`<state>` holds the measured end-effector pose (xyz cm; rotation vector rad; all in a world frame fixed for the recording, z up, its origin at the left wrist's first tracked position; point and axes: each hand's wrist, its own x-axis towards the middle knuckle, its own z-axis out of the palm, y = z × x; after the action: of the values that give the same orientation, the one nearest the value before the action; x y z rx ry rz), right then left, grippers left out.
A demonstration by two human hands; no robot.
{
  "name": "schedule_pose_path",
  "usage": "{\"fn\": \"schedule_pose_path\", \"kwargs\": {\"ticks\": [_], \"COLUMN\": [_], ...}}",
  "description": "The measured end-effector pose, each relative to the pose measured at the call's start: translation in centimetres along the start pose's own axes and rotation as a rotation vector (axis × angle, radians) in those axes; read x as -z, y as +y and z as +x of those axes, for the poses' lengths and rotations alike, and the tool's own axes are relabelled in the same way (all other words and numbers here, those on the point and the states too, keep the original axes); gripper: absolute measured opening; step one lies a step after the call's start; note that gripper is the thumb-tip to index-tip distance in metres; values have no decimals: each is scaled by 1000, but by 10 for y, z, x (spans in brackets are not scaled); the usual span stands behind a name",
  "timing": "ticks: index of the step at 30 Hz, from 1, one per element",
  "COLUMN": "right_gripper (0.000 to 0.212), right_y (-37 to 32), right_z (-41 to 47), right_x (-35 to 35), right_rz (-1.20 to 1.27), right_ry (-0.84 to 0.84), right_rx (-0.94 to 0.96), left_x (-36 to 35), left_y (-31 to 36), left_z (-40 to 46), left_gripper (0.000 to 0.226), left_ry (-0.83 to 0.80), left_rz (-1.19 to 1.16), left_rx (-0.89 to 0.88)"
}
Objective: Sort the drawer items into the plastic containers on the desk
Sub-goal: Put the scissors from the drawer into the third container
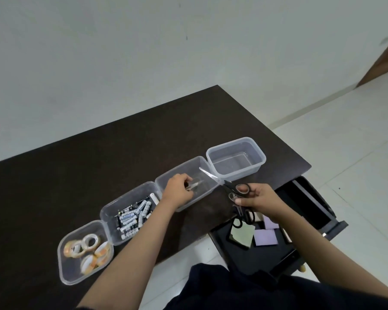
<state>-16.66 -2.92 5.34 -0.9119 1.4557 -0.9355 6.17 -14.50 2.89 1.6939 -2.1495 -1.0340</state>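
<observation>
Four clear plastic containers stand in a row on the dark desk (99,164). The nearest (64,253) holds several tape rolls (89,247). The second (105,217) holds several batteries (132,217). My left hand (177,190) reaches into the third container (188,164) and pinches a small shiny item (196,184) that is too blurred to name. The fourth container (235,162) holds nothing. My right hand (259,199) grips black-handled scissors (224,184) by the handles, blades pointing over the third container's rim. An open drawer (267,253) below holds another pair of scissors (244,217) and sticky note pads (265,237).
The desk's right edge ends just past the fourth container, above a white tiled floor (345,142). A grey wall (144,52) stands behind the desk. A dark drawer unit (311,198) sits beside the open drawer. My dark-clothed lap (244,291) fills the bottom.
</observation>
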Motion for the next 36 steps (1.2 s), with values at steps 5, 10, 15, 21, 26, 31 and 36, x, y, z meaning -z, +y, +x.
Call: {"fn": "schedule_pose_path", "kwargs": {"ticks": [5, 10, 15, 21, 26, 31, 36], "right_gripper": [25, 30, 19, 43, 52, 31, 17], "right_y": [-15, -43, -86, -94, -89, -87, -92], "right_z": [13, 37, 72, 102, 105, 101, 93], "right_x": [-6, -20, -43, -76, -76, -55, -54], "right_rz": [-54, -157, -566, -956, -871, -870, -742], "right_ry": [-8, -71, -153, -274, -170, 4, 62], "right_rx": [37, 93, 47, -67, -62, 15, 97], "left_x": [7, 21, 22, 16, 16, 15, 11], "left_y": [-4, -18, -37, -45, -44, -46, -47], "left_z": [-9, -39, -48, -47, -48, -48, -50], "left_gripper": [39, 70, 110, 121, 120, 122, 120], "left_ry": [168, 366, 183, 127, 158, 174, 204], "left_rz": [-85, 14, 94, 169, 152, 124, 80], "left_rx": [-72, -23, 80, 85, 69, 63, 52]}}
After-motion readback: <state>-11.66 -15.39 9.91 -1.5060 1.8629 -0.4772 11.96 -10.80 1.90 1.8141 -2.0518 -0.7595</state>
